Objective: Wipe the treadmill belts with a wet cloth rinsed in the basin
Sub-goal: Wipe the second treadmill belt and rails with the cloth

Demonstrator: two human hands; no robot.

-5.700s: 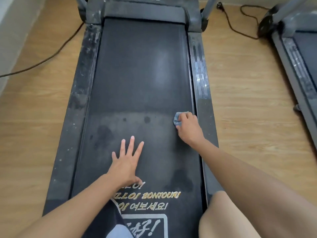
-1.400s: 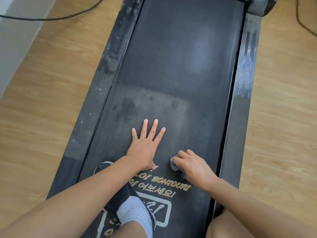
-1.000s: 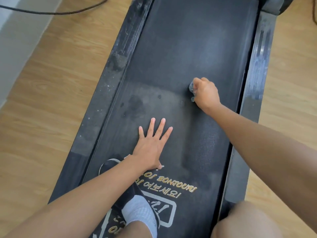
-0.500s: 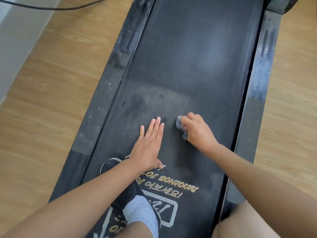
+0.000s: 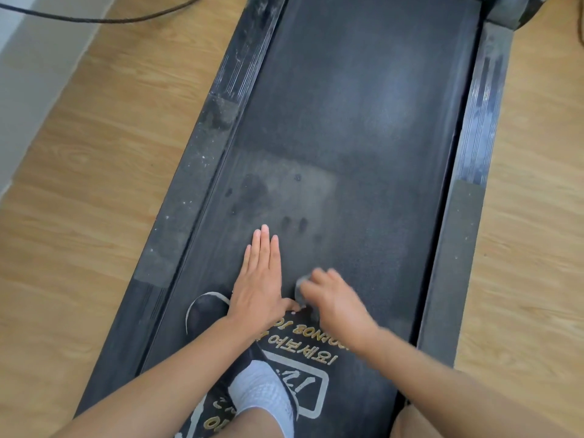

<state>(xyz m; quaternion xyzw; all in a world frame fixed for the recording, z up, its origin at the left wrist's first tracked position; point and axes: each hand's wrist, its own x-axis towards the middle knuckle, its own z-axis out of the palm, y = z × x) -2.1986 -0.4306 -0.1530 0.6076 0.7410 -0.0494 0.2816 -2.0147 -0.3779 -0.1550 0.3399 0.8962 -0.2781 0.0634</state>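
Your right hand [image 5: 335, 303] clenches the small grey cloth [image 5: 300, 284] against the treadmill belt [image 5: 363, 121], just beside your left hand [image 5: 260, 286], which lies flat with fingers straight. That bracing palm can print marks on the damp belt. An unrinsed cloth may only smear the dusty patch [image 5: 284, 184] ahead. No basin shows.

A: How many belts?
B: One treadmill belt [image 5: 363, 121], flanked by two side rails [image 5: 196, 172], the second [image 5: 467, 216] on the opposite edge.
A: Hands?
B: Two, a left hand [image 5: 259, 289] and a right hand [image 5: 335, 305], and one cloth [image 5: 299, 285].
A: Anything else?
B: One shoe [image 5: 205, 311], one white sock [image 5: 262, 393], one black cable [image 5: 104, 18].
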